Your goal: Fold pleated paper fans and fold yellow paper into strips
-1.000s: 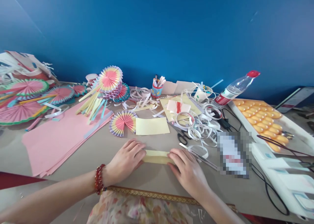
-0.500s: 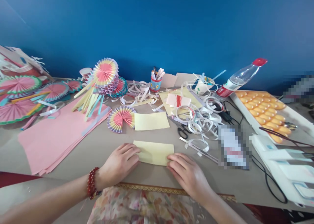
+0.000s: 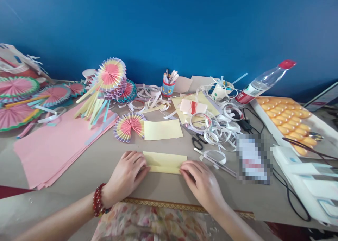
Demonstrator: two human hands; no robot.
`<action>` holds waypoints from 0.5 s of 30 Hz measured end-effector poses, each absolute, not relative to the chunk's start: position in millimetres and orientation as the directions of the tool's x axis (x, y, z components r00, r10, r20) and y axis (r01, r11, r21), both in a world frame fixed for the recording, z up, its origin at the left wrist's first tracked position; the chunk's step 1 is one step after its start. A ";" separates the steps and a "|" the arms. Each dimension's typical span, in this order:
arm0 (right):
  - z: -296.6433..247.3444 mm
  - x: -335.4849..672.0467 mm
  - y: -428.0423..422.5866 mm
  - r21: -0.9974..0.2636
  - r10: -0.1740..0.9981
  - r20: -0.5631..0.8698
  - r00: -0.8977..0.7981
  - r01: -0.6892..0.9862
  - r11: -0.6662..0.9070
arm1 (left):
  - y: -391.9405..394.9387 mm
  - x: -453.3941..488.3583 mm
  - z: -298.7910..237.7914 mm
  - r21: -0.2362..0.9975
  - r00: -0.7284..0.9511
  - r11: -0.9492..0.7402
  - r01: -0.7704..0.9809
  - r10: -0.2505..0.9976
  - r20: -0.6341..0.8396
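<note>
A pale yellow paper rectangle (image 3: 164, 161) lies on the table in front of me, its near edge folded up into a narrow strip. My left hand (image 3: 126, 175) pinches the paper's left end with curled fingers. My right hand (image 3: 204, 185) pinches the right end the same way. A red bead bracelet (image 3: 97, 201) is on my left wrist. A second flat yellow sheet (image 3: 162, 129) lies just beyond, beside a small pleated paper fan (image 3: 129, 126).
Pink paper sheets (image 3: 50, 148) lie at left with more pleated fans (image 3: 112, 75) behind. White paper rings (image 3: 218, 130), black scissors (image 3: 196, 141), a pen cup (image 3: 168, 88), a plastic bottle (image 3: 261, 82) and a tray of orange pieces (image 3: 287, 123) fill the right. Cables (image 3: 292, 202) trail there.
The paper was a narrow folded strip, then lay opened out wider, and now its near edge is folded up again. Both hands stayed at its ends.
</note>
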State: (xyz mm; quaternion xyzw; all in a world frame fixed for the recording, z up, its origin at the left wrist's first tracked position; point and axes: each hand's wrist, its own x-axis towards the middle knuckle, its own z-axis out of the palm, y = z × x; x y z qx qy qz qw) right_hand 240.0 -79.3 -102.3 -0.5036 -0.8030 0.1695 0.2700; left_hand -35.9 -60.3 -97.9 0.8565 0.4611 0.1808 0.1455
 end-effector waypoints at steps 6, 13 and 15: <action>-106.5 238.8 -75.3 -0.532 0.902 0.258 -0.347 0.728 0.432 | -71.4 -32.8 -94.3 0.303 0.502 -0.556 0.774 0.831 0.241; -104.1 240.2 -76.9 -0.538 0.892 0.250 -0.377 0.712 0.451 | -108.6 -11.5 -89.7 0.078 0.818 -0.823 0.563 0.568 0.093; -104.5 240.4 -76.6 -0.544 0.892 0.256 -0.372 0.707 0.452 | -111.1 -8.5 -94.2 0.075 0.799 -0.798 0.598 0.601 0.016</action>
